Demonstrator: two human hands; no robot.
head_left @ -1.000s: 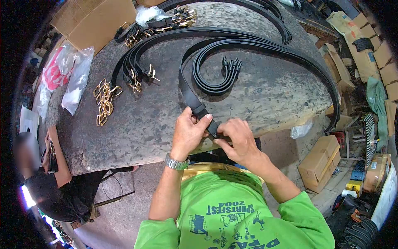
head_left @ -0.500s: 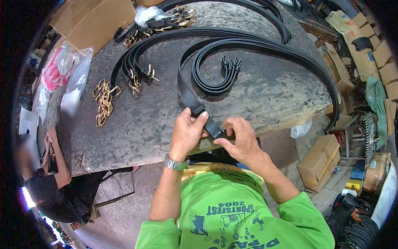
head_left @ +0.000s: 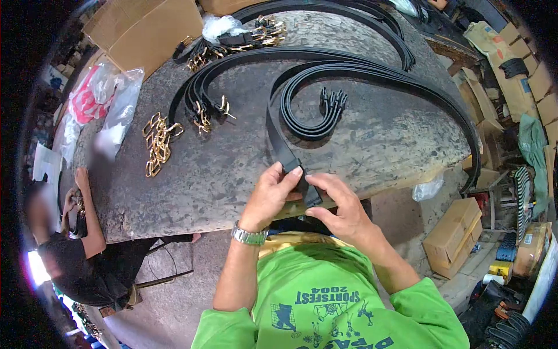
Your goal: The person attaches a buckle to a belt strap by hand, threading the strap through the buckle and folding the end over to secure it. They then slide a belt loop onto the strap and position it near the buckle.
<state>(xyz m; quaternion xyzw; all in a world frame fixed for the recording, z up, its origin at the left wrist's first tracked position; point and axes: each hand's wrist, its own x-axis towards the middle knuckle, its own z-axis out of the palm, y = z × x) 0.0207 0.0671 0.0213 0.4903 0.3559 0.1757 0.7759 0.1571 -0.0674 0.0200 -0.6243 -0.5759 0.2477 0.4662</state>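
A black belt runs down from the coiled straps to the table's near edge. My left hand, with a metal watch at its wrist, pinches this belt between thumb and fingers beside a dark keeper loop. Around the belt's folded end, my right hand curves with its thumb below and forefinger above, bracing the end between them. The fittings at this end are dark and too small to make out fully. Just beyond my hands lies a coil of several black straps with dark end fittings.
Gold-coloured buckles lie at the left, near more buckled straps. A buckle bundle and cardboard box stand at the back. Another person works at the left edge. A carton sits below right.
The view has shifted, so the table's things appear farther right. My right forefinger has moved up along the strap, and the folded belt end now points more downward.
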